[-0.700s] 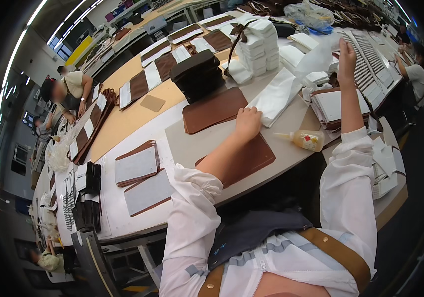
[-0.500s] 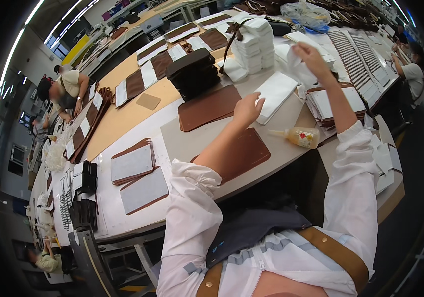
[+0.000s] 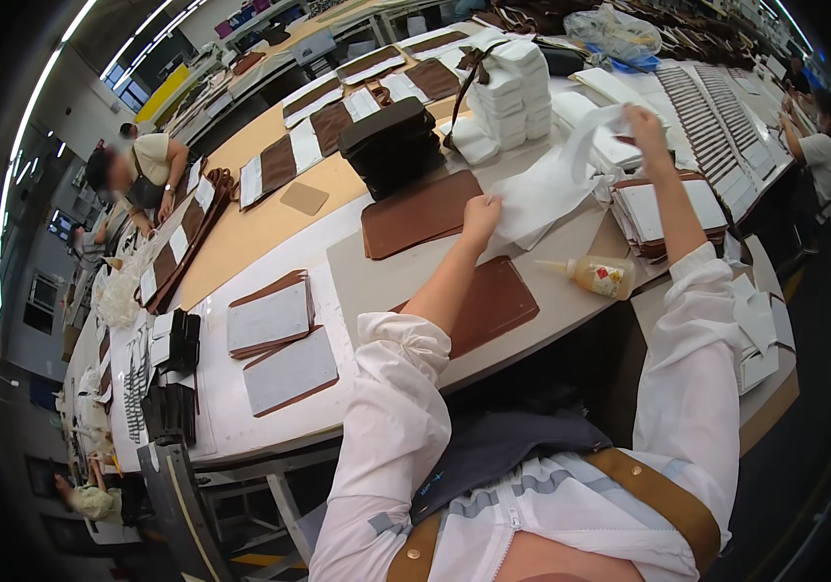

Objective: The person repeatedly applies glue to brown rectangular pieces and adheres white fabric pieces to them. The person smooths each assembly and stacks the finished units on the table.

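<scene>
Supporting the work, the bench has a thin white sheet above it toward two o'clock, seemingly held by opposite ends so it won't crumple. At the sheet's seven o'clock, a brown panel lies flat, probably for easy reach. The left hand pinches the sheet's eight-o'clock end, the right hand its two-o'clock end. A bottle lies at five.

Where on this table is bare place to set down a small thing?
Bare: the grey board, between the brown stack and the left forearm; also the tan board, between the tan card and the long brown strips at left. Crowded: the right side, where the bottle and grey-topped stack lie close to the white sheet, held between left hand and right hand.
</scene>
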Demonstrator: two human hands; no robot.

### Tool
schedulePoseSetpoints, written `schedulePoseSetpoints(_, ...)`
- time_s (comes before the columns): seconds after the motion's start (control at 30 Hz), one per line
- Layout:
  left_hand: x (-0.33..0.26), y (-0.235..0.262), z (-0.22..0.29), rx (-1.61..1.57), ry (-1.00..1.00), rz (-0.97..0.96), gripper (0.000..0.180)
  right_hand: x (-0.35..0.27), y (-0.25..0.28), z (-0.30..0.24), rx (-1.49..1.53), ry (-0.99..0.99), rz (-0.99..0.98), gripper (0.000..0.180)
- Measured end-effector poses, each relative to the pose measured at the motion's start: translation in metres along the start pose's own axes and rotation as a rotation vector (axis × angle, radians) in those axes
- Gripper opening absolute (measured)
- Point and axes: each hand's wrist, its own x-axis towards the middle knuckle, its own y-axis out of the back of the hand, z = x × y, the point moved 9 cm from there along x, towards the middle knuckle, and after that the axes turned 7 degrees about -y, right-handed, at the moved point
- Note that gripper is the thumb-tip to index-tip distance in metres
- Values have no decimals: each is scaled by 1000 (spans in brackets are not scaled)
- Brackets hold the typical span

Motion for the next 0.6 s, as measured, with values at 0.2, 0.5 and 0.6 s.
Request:
schedulePoseSetpoints(0.2, 3, -16, -13, -226, 150, -96, 37, 37, 145, -81, 62, 262, 351, 28)
schedulePoseSetpoints(0.5, -46, -32, 166, 433, -659, -19, 55, -72, 8, -157, -1029, 685, 46, 30)
schedulePoseSetpoints(0.6, -79, -62, 210, -84, -378, -459, 70, -130, -52, -165, -1017, 696, -91, 28)
